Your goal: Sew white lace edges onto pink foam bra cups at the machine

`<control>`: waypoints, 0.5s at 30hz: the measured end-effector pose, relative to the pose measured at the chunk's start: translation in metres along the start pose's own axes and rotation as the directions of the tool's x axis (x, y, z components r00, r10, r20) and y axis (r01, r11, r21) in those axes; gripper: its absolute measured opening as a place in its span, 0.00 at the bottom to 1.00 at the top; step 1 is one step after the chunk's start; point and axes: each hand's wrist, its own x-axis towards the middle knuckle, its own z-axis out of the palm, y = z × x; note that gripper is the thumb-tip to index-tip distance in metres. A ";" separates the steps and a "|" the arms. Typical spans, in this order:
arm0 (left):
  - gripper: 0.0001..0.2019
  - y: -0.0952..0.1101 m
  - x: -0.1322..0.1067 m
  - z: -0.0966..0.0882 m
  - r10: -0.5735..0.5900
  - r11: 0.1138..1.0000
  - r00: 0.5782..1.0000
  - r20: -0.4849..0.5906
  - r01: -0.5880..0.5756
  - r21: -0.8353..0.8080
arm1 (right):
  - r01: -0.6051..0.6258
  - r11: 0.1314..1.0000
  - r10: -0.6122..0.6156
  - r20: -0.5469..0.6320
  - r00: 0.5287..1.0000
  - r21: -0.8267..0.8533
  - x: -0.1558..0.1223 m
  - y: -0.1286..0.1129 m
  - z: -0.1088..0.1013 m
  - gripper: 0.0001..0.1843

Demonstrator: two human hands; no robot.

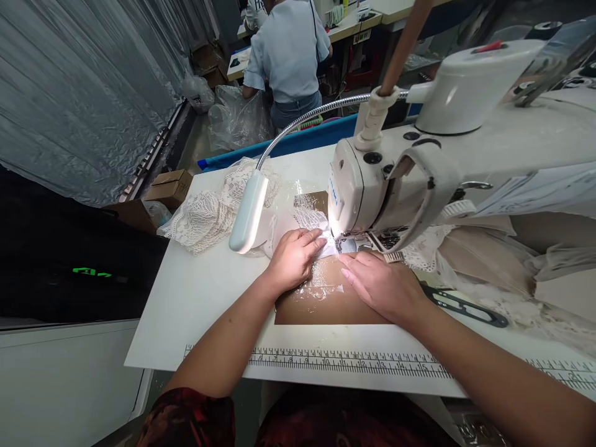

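Left hand (pixel 294 259) and right hand (pixel 379 285) lie flat, fingers straight and together, gripping nothing. They pin the lace (pixel 308 218) at the needle of the sewing machine (pixel 367 186), apparently to keep it taut. Lamp (pixel 248 214) lights the spot.

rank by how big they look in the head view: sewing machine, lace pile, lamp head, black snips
1. sewing machine, by far the largest
2. lace pile
3. lamp head and black snips: close. The snips look longer but thinner, so I leave them unranked.
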 end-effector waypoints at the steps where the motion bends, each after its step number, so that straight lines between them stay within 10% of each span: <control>1: 0.19 0.000 0.000 -0.001 -0.012 1.000 1.000 -0.009 0.012 -0.014 | 0.003 1.000 -0.003 0.012 1.000 0.010 0.000 0.000 0.000 0.18; 15: 0.19 0.003 -0.011 -0.012 -0.140 0.990 0.987 -0.083 0.136 -0.047 | -0.034 0.996 0.025 0.103 0.994 0.084 -0.038 0.035 -0.038 0.14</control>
